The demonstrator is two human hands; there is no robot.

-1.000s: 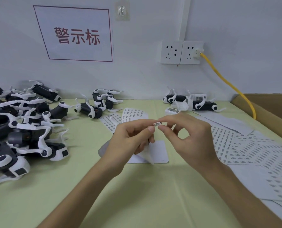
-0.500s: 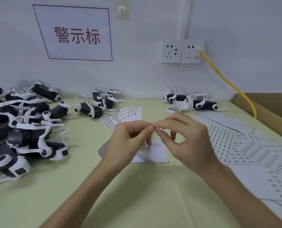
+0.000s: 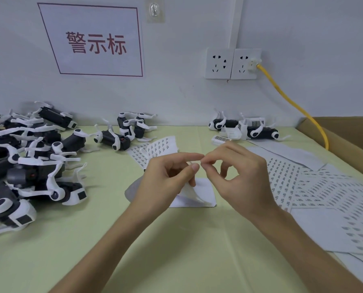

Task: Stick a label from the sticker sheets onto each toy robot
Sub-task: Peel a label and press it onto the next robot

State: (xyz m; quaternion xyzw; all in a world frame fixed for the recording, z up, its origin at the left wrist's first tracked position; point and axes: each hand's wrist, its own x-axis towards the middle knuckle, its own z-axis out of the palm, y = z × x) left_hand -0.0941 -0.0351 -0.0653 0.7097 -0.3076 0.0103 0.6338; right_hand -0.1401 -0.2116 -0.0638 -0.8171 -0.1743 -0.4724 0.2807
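Left hand point(image 3: 165, 180) and right hand point(image 3: 242, 178) meet at pinched fingertips point(image 3: 195, 167), seemingly gripping a tiny label hidden between them. Likely weightless, floppy, sticky; hold its edge.

We see a pale green table point(image 3: 176, 250) running back to the wall. On its left side, black-and-white toy robots point(image 3: 28, 166) lie in a loose heap, touching and overlapping. One more robot point(image 3: 113, 140) lies on its side just beside the heap, and a small cluster point(image 3: 134, 125) sits behind it near the wall. Another pair point(image 3: 246, 129) lies at the back right, with a small barcode strip point(image 3: 220, 138) just in front. Sticker sheets point(image 3: 303, 187) overlap across the right side, and a few more point(image 3: 157, 148) fan out near the single robot. A plain white sheet point(image 3: 207, 194) lies near the middle, with one part curled upward.
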